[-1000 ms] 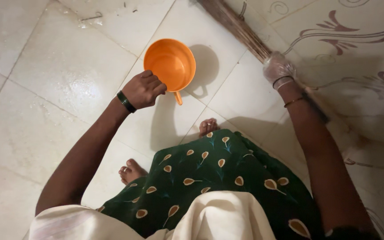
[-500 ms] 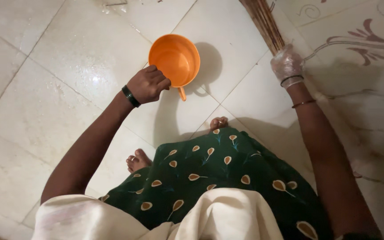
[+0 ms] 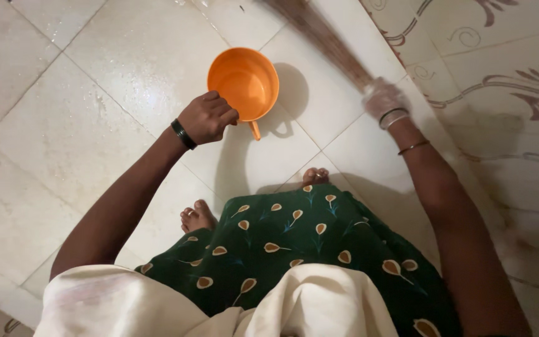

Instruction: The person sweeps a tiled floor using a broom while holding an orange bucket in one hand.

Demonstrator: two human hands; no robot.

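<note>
Holding: left hand (image 3: 207, 117) grips mug (image 3: 243, 83) at its rim
Mug: at 1 o'clock from left hand, handle toward 6 o'clock
Right hand (image 3: 385, 100): gloved, clenched on broom (image 3: 319, 31)
Broom axis: 11 to 5 o'clock, over floor (image 3: 95, 125)

Left hand (image 3: 207, 117) and right hand (image 3: 385, 100) fisted

Mug (image 3: 242, 83): landmark, held above the tiled floor (image 3: 82, 125), ahead of the person.
Left hand (image 3: 207, 117): at the mug's near-left rim, closed on it; wristband (image 3: 183, 134) just behind the hand.
Handle (image 3: 255, 130): on the mug's near side, right of the left hand.
Broom (image 3: 319, 34): right of the mug, slanting away to the far side.
Right hand (image 3: 385, 100): right of the mug, wrapped around the broom's near end.
Feet (image 3: 198, 217): behind the mug, on the floor.
Patterned tiles (image 3: 500, 75): far right of the mug.
</note>
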